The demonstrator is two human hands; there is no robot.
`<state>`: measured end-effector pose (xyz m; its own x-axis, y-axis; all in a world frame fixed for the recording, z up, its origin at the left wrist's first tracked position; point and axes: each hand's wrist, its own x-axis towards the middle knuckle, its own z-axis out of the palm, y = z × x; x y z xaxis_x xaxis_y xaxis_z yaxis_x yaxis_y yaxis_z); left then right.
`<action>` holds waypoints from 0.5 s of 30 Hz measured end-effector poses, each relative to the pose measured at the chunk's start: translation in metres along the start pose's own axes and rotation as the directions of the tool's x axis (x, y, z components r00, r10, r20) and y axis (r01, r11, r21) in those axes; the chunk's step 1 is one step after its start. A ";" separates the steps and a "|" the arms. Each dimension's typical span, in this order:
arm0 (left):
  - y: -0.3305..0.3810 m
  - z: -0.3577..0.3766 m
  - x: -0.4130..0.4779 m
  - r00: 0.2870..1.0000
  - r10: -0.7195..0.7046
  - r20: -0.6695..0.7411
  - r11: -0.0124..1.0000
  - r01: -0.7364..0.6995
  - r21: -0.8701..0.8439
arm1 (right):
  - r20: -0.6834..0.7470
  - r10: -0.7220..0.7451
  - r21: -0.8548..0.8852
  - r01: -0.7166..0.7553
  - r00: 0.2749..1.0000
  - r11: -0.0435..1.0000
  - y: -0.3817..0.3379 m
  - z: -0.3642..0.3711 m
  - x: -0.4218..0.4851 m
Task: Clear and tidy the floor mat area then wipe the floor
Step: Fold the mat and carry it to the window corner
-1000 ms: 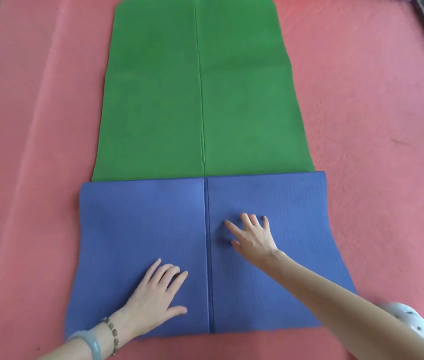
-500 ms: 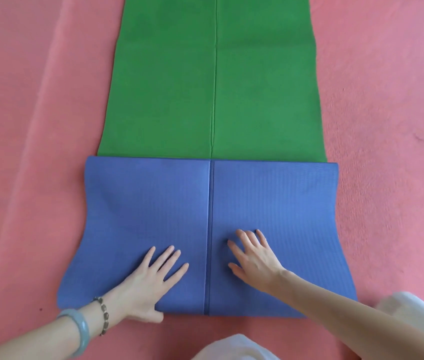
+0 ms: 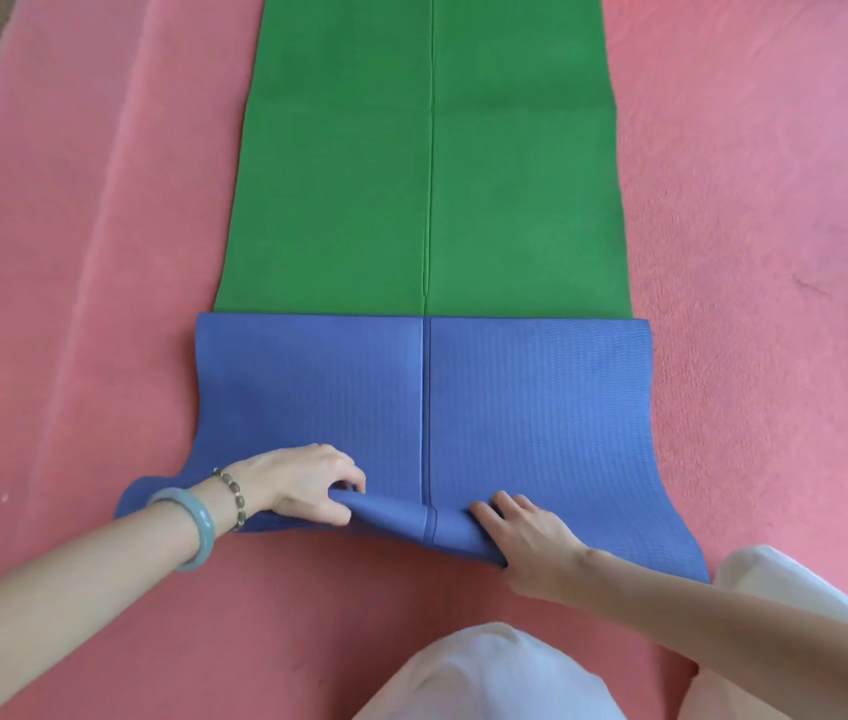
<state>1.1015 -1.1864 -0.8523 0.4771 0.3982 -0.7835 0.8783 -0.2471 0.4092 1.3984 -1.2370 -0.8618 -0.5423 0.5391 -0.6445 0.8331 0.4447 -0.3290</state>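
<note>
Head view: a pink carpet is seen spread out underneath, and on it the mat is laid lengthwise, green face up, its near end folded over so that the blue side is shown. The near edge of that fold is raised at the middle crease, pinched by the curled fingers of the left hand and gripped by the right hand. Since only the centre is held, the outer corners could be left dragging, and the next fold might be skewed or creased if one side is pulled harder.
</note>
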 end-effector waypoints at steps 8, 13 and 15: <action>0.016 -0.087 -0.060 0.985 -0.059 -0.161 0.998 0.057 -0.019 | 0.086 0.102 0.236 -0.120 0.991 0.964 0.013 -0.141 -0.003; 0.017 -0.136 -0.098 0.924 -0.047 -0.380 0.997 0.063 0.031 | 0.148 0.267 0.288 -0.299 0.952 0.910 -0.003 -0.219 0.002; 0.018 -0.158 -0.105 0.888 -0.056 -0.456 0.996 0.078 0.030 | 0.144 0.299 0.302 -0.329 0.943 0.895 -0.005 -0.248 0.004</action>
<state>1.0717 -1.0931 -0.6892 0.3888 0.7705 -0.5051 0.9116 -0.2420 0.3324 1.3651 -1.0597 -0.6919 -0.2471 0.5386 -0.8055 0.9569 0.0045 -0.2905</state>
